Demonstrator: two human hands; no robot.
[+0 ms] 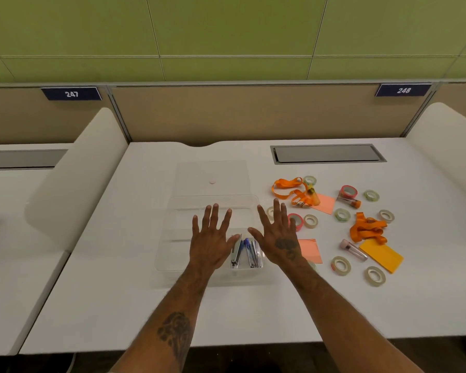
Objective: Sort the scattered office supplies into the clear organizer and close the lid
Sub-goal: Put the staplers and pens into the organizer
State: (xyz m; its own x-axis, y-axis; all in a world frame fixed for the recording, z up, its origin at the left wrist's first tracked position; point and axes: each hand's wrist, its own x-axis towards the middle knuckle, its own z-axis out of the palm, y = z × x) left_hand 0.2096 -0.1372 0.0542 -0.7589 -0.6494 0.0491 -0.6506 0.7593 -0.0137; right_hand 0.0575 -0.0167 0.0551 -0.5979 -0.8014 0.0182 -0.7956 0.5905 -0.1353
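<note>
A: Where do we stand with the clear organizer [172,208]?

B: It sits at the centre of the white desk [119,292], lid off. The clear lid [210,170] lies flat just beyond its far edge, so the compartments stay reachable. We judge that placement deliberate: the lid is close at hand for the final closing step.

A: And our hands?

B: The left hand [213,246] hovers over the organizer with fingers spread wide, holding nothing. The right hand [279,238] hovers at the organizer's right edge, equally splayed and empty. Neither is gripping.

A: What is already sorted?

B: Only the near-right compartment is filled: a metal stapler [236,251] and blue pens [246,246] lie side by side along its length. The other compartments appear empty.

A: What remains?

B: Everything on the right of the desk: two orange lanyards [288,188], numerous tape rolls [374,275], pink sticky notes [324,203], an orange sticky pad [382,255] and small clear tubes [353,249]. The scatter lies on the right hand's side, so we judge that hand suited to the next pick. The task is at an early stage.
</note>
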